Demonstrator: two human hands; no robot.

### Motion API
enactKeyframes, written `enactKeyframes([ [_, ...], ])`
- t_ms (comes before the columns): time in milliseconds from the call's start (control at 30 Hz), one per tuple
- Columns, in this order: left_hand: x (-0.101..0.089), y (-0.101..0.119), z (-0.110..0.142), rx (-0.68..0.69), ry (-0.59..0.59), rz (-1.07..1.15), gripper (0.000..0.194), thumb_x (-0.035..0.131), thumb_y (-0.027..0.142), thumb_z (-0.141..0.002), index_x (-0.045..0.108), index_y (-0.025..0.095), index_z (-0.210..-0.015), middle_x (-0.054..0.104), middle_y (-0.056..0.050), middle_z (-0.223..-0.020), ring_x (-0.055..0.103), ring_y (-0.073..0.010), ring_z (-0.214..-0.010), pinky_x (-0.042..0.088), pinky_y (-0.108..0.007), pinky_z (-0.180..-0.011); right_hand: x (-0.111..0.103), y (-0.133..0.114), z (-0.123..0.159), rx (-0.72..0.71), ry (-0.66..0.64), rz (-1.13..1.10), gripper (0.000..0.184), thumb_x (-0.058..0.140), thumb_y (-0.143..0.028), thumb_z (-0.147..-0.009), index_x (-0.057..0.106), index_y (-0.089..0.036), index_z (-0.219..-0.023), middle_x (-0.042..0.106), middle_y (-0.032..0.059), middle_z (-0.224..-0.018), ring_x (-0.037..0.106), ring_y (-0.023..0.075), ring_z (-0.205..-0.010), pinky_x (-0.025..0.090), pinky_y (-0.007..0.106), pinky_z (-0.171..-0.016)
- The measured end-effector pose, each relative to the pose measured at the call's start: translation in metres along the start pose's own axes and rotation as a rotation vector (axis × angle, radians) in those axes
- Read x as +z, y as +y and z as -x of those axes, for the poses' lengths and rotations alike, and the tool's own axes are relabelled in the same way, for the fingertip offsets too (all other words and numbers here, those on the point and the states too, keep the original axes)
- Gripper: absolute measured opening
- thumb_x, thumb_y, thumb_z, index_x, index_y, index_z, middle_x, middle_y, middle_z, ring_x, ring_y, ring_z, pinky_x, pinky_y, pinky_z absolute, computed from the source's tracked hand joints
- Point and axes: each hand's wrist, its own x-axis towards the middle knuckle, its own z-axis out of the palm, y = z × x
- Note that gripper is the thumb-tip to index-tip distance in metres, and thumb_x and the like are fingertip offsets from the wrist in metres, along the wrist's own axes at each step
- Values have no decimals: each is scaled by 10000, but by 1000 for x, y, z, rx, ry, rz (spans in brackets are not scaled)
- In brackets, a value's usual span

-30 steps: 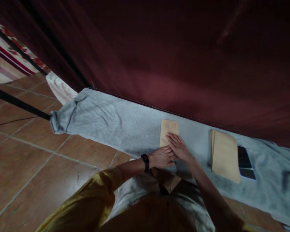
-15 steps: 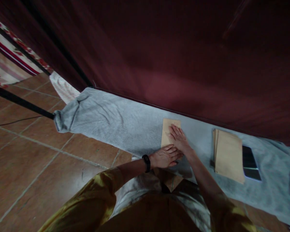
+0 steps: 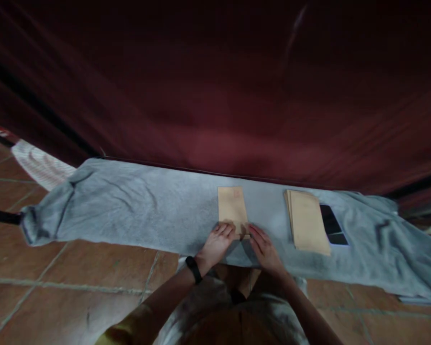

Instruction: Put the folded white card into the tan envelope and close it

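A small brown paper envelope [image 3: 232,206] lies flat on the grey cloth in front of me, with a faint reddish mark near its upper right corner. At its lower left edge is my left hand [image 3: 218,243], fingers curled and pressed onto the paper; a dark band circles that wrist. My right hand [image 3: 266,250] pinches the lower right corner, thumb and fingers close together. Along the bottom edge between both hands, the paper shows a narrow fold or flap. My fingertips partly hide that edge.
To the right rests a stack of brown envelopes [image 3: 310,223], partly covering a dark phone [image 3: 333,225]. The grey cloth [image 3: 175,206] covers a long narrow surface. A dark red curtain [image 3: 215,96] hangs behind it. Tiled floor [image 3: 111,268] shows below, and a dark bar [image 3: 2,215] at left.
My hands were flat and overlapping on the envelope; now they are apart at its bottom corners. The reddish mark has come into sight. The view has turned to the right.
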Motion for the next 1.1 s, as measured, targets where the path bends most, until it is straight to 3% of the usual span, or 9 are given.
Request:
enactKeyframes([
  [133, 3, 2, -7, -30, 32, 1, 399, 441, 105, -925, 528, 194, -1304, 634, -95, -1234, 566, -233, -1191, 431, -413, -1029, -3, -20, 12, -75, 22, 38, 465, 412, -204, -989, 466, -213, -1451, 549, 76, -1439, 510, 213, -1329, 464, 457, -1104],
  [267, 15, 5, -5, -195, 160, 81, 367, 430, 162, -947, 529, 199, -1298, 603, -113, -1290, 550, -252, -1224, 462, -434, -1014, 5, -36, 11, -122, -33, 109, 516, 462, -253, -981, 404, -196, -1491, 518, 83, -1467, 500, 220, -1343, 444, 447, -1120],
  [467, 37, 2, 2, -515, 408, 410, 485, 486, 294, -933, 420, 199, -1403, 397, -166, -1506, 438, -308, -1361, 464, -511, -1059, 28, -48, 8, 21, 77, 177, 545, 500, -284, -962, 411, -171, -1488, 486, 104, -1489, 484, 245, -1358, 424, 448, -1127],
  [667, 48, -7, -6, -622, 479, 859, 608, 551, 203, -825, 387, 249, -1409, 563, -116, -1343, 592, -255, -1204, 522, -464, -1006, 54, -59, -2, 144, 220, 224, 504, 506, -218, -923, 505, -164, -1424, 567, 108, -1417, 532, 249, -1312, 453, 424, -1088],
  [800, 30, 6, -21, -608, 474, 1100, 735, 539, 205, -829, 238, 263, -1498, 597, -109, -1323, 649, -209, -1110, 564, -393, -938, 44, -63, -15, 246, 197, 197, 514, 502, -144, -890, 530, -169, -1402, 577, 117, -1406, 559, 252, -1277, 457, 385, -1063],
  [867, 9, 22, -29, -593, 453, 1136, 734, 556, 273, -862, 229, 263, -1518, 605, -107, -1323, 654, -205, -1096, 557, -384, -944, 29, -62, -24, 327, 167, 68, 491, 452, -108, -898, 559, -193, -1369, 595, 117, -1386, 589, 235, -1236, 465, 356, -1038],
  [933, -15, 37, -37, -579, 424, 1162, 706, 568, 371, -890, 271, 247, -1519, 597, -107, -1340, 658, -203, -1084, 541, -386, -968, 15, -61, -33, 434, 208, -215, 399, 415, -147, -929, 627, -200, -1263, 656, 121, -1290, 637, 224, -1146, 488, 338, -989],
  [1033, -38, 48, -51, -460, 389, 1085, 529, 445, 449, -959, 447, 251, -1449, 494, -75, -1475, 504, -215, -1320, 406, -399, -1126, 4, -59, -41, 708, 341, -855, 263, 479, -356, -931, 673, -186, -980, 733, 89, -948, 686, 220, -881, 542, 324, -809],
  [1100, -35, 43, -60, -359, 305, 898, 507, 364, 434, -988, 462, 245, -1448, 417, -59, -1541, 358, -218, -1434, 306, -417, -1192, 8, -58, -39, 927, 377, -1251, 271, 600, -462, -840, 623, -192, -851, 689, 36, -754, 660, 195, -717, 544, 310, -707],
])
